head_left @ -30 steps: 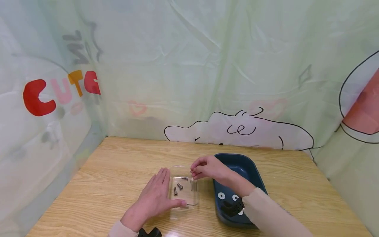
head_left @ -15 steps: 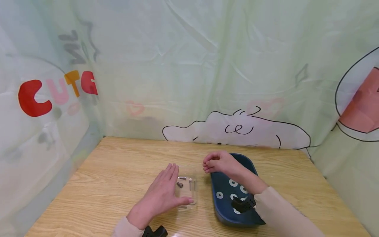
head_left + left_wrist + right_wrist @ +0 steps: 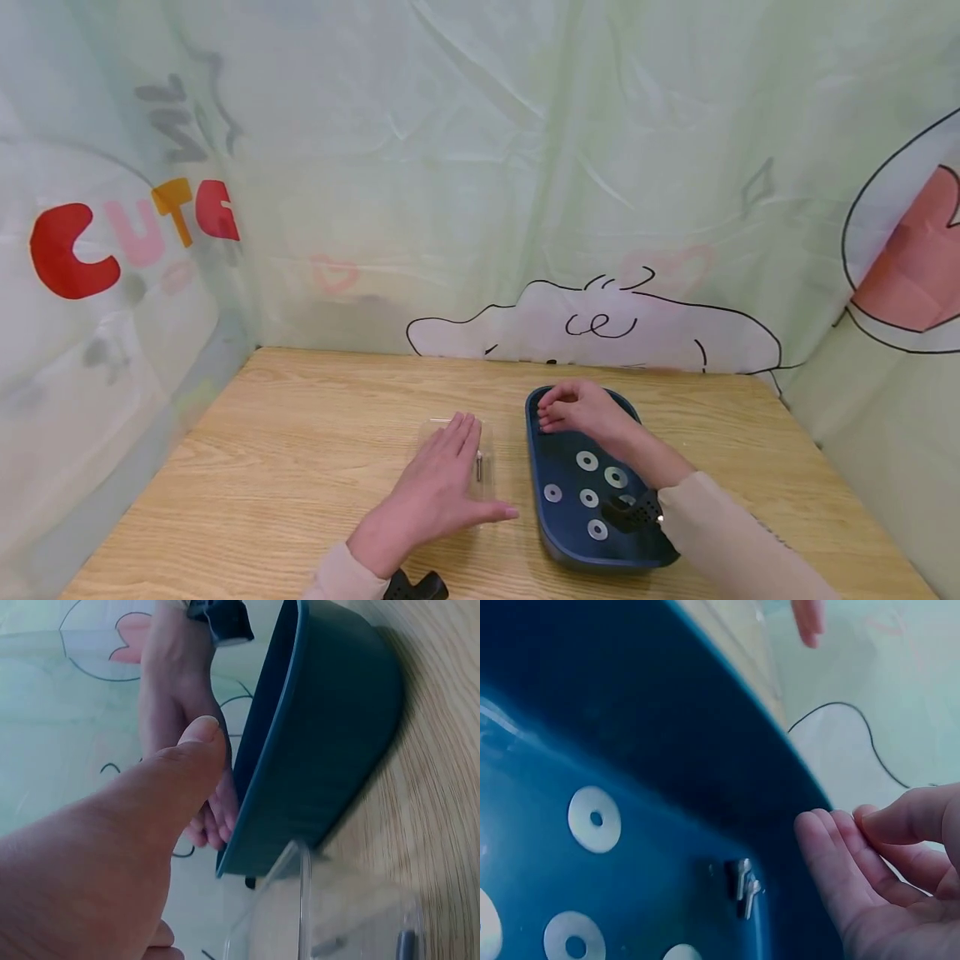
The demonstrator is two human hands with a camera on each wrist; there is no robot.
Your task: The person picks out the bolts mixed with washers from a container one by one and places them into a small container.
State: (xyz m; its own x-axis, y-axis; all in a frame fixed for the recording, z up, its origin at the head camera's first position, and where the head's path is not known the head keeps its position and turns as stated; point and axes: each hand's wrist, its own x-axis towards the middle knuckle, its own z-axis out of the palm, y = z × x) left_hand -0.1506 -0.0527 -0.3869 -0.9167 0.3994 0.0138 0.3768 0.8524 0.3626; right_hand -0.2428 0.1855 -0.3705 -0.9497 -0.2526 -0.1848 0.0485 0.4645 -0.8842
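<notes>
In the head view my left hand, fingers extended and thumb spread out, lies across the clear plastic box and hides most of it. A small screw shows at its right side; the left wrist view has a screw in the box. My right hand is over the far left corner of the dark blue tray. Its thumb meets the index finger near the rim; I cannot tell whether anything is between them. Two small screws appear below the fingertips, inside the tray corner.
Several flat washers lie spread over the tray floor, one partly behind the right wrist's black camera. The tray and box stand side by side on a wooden table. A printed curtain hangs behind the table.
The right hand has moved right from above the box to over the tray's corner. My left hand has shifted right, now covering more of the box and most of its screws.
</notes>
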